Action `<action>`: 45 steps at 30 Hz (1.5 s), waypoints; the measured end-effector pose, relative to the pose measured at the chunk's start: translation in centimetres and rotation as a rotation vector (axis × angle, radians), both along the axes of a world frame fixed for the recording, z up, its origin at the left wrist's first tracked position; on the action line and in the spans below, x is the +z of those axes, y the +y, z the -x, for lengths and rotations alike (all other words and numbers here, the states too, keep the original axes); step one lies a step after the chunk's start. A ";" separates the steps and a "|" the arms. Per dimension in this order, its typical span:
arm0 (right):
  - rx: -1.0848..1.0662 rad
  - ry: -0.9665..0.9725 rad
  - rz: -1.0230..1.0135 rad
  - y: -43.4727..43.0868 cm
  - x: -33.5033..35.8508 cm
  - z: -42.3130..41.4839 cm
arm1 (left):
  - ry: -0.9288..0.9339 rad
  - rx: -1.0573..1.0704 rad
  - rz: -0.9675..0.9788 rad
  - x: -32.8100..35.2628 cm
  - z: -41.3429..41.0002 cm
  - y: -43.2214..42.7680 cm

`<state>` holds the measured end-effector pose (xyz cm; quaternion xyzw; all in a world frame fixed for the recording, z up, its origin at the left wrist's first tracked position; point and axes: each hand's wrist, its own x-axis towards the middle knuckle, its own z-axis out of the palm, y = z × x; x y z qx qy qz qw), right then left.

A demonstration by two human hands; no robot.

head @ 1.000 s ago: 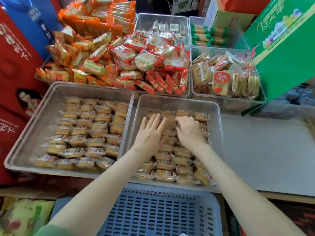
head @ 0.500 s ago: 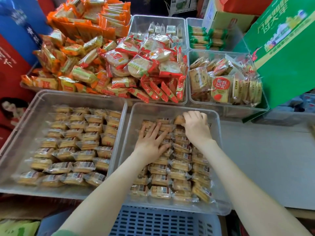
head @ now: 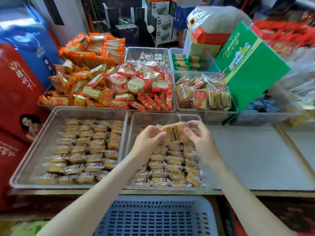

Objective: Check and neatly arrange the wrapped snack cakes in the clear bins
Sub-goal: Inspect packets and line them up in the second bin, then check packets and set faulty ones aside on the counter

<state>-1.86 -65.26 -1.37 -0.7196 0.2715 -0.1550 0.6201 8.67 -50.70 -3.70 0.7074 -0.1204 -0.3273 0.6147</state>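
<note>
A snack shop: clear bins (head: 34, 150) crowd the counter (head: 255, 159), heaped with wrapped biscuits (head: 136, 82) and rows of snack cakes (head: 88, 150). Stacked cartons (head: 162, 26) and a green gift carton (head: 252, 70) stand behind, and a blue basket (head: 153, 218) sits at the counter's near edge.

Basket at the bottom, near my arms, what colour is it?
The basket is pale blue, clearest in the head view.

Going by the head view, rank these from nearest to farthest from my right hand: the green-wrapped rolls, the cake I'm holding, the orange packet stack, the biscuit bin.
1. The held cake, pinched in the right hand.
2. The biscuit bin, just behind the hand.
3. The green-wrapped rolls, back row.
4. The orange packet stack, far back left.
</note>
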 end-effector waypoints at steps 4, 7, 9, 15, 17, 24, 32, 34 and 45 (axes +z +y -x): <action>-0.038 -0.025 -0.191 2.6 1.6 2.2 | 0.055 -0.029 0.057 2.8 1.7 3.4; -0.049 -0.071 -0.304 4.0 2.7 3.6 | 0.049 -0.075 0.124 4.4 3.0 5.6; -0.057 -0.085 -0.307 4.8 3.4 4.6 | 0.003 -0.095 0.143 5.1 3.6 6.7; -0.142 -0.159 -0.106 6.5 4.6 7.6 | -0.078 -0.155 0.191 6.2 5.6 8.1; -0.150 -0.233 -0.004 7.1 4.9 8.7 | -0.086 -0.149 0.214 6.4 6.3 8.2; -0.090 -0.439 0.123 8.7 5.6 10.5 | 0.473 -0.230 0.360 6.5 9.1 7.0; 0.146 -0.297 -0.034 6.0 4.6 11.9 | 0.576 0.004 0.521 6.1 10.8 4.9; 0.157 -0.178 -0.010 4.6 4.3 11.9 | 0.516 0.005 0.471 5.6 11.0 4.3; 0.372 0.311 0.108 -2.4 1.4 10.2 | 0.203 -0.057 0.045 2.3 12.6 -2.9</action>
